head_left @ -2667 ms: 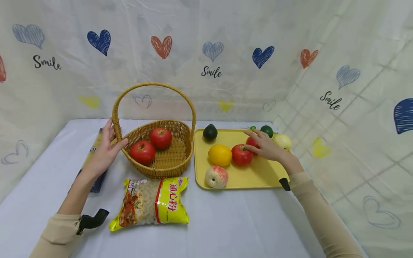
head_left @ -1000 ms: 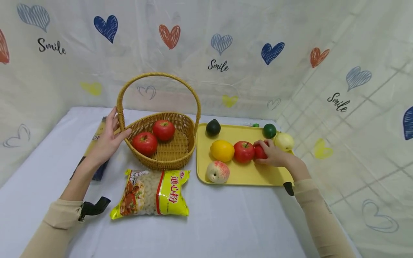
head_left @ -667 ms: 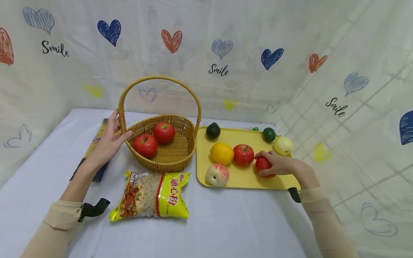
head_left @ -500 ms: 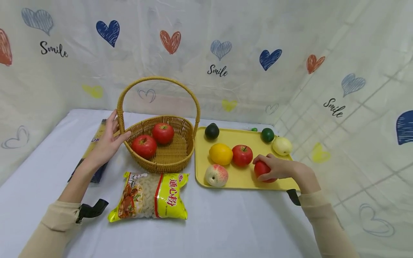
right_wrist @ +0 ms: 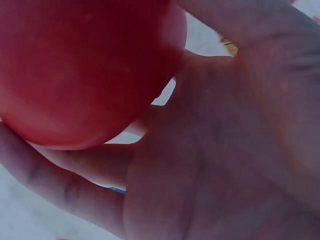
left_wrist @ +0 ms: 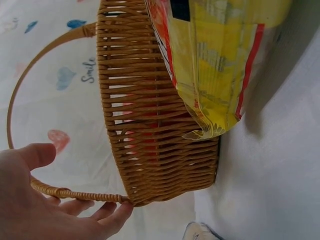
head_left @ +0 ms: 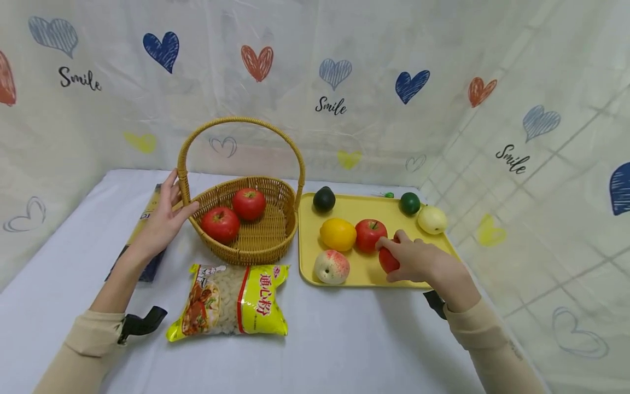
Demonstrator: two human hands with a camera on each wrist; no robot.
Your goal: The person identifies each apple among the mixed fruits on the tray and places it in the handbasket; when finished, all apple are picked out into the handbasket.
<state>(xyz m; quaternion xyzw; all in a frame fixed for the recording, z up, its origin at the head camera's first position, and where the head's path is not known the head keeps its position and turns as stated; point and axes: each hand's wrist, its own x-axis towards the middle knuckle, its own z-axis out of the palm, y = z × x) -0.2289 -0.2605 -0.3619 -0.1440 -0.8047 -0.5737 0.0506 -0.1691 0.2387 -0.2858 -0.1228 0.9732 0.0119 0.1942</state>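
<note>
My right hand [head_left: 418,260] grips a red apple [head_left: 388,261] over the front right of the yellow tray [head_left: 374,279]; its fingers and thumb curl round the apple [right_wrist: 90,70] in the right wrist view. Another red apple [head_left: 371,236] lies on the tray just left of that hand. My left hand [head_left: 164,219] rests at the left foot of the handle of a wicker basket [head_left: 256,254]. In the left wrist view its nearly straight fingers touch the handle [left_wrist: 85,196] from behind, and the thumb stands apart. Two red apples [head_left: 220,225] lie inside the basket.
The tray also carries a lemon [head_left: 338,235], a peach [head_left: 332,267], a dark avocado [head_left: 324,200], a green fruit [head_left: 409,203] and a pale pear [head_left: 432,220]. A bag of macaroni [head_left: 228,301] lies before the basket, and a long dark-and-yellow packet [head_left: 147,232] lies left.
My right hand has come down onto the apple, closed round it, drawn it toward the tray's front and lifted it slightly leftward. My left hand has stayed at the basket.
</note>
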